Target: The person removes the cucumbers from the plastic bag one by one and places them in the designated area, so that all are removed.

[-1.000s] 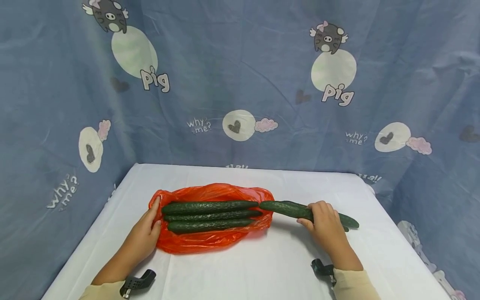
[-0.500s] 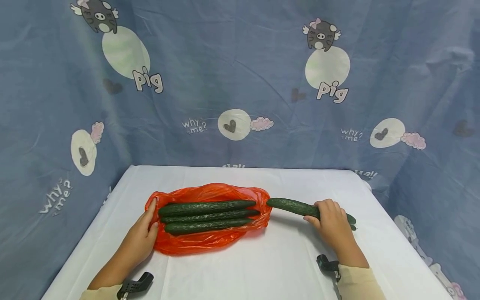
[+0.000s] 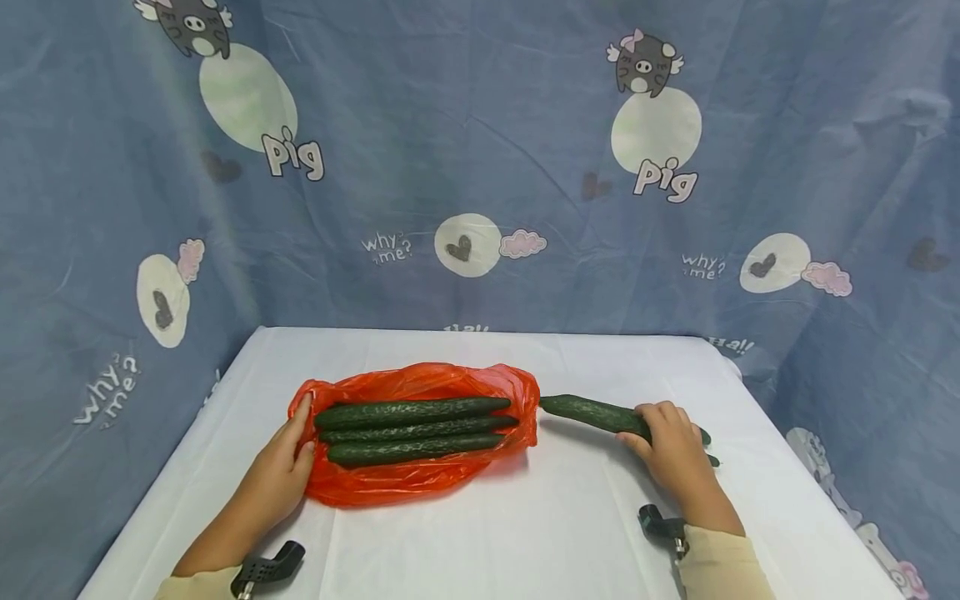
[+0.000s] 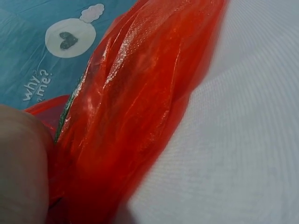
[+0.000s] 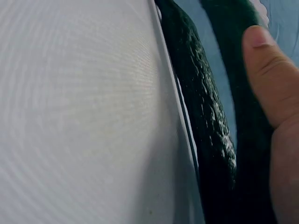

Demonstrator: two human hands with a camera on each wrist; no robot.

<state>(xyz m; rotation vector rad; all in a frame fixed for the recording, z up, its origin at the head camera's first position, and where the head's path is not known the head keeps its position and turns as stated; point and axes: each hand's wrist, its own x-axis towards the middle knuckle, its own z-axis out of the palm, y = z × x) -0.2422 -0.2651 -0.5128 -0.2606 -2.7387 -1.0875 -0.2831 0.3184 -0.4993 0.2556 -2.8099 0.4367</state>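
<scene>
A red plastic bag (image 3: 420,490) lies on the white-covered table with its mouth spread wide. Side by side inside it are three long green cucumbers (image 3: 416,411). My left hand (image 3: 277,479) holds the bag's left end; in the left wrist view, a finger or thumb (image 4: 23,163) borders the red plastic. To the right of the bag, my right hand (image 3: 671,450) grips a cucumber (image 3: 592,411), whose left tip is close to the bag's right end. A second cucumber (image 5: 201,84) runs beside the held one in the right wrist view, low by the tabletop; in the head view, my hand mostly hides it.
A white cloth (image 3: 480,550) covers the table. Blue curtains (image 3: 555,125) printed with pigs and clouds hang behind it and along both sides. A black camera mount (image 3: 270,567) is on the left wrist, and another black mount (image 3: 660,523) on the right.
My right hand and its cucumber have shifted right; the cucumber's left tip, earlier at the bag's right end, is now just past it. My left hand keeps its place on the bag.
</scene>
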